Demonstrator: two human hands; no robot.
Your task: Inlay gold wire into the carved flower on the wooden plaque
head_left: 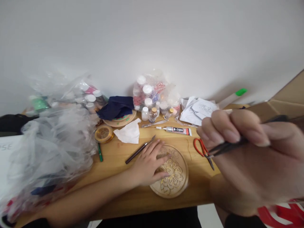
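Note:
My left hand [152, 163] lies with fingers spread over the left side of a round wooden piece [182, 180]. A flower design outlined in gold shows on that piece, partly hidden under my fingers. Raised close to the camera at the right, my right hand [256, 158] is closed around black tweezers [228, 146], whose narrow end points left. Just left of my left hand rests a craft knife [136, 153] with a dark handle. Red-handled pliers or snips [201, 148] lie behind my right hand, partly covered by it.
A B-7000 glue tube [178, 130], white cloth [128, 132], gold wire spool [104, 134] and green pen [100, 152] lie on the wooden table. Plastic bags [57, 142] crowd the left. Small bottles [153, 114], bagged jars and drawn papers [199, 109] line the wall.

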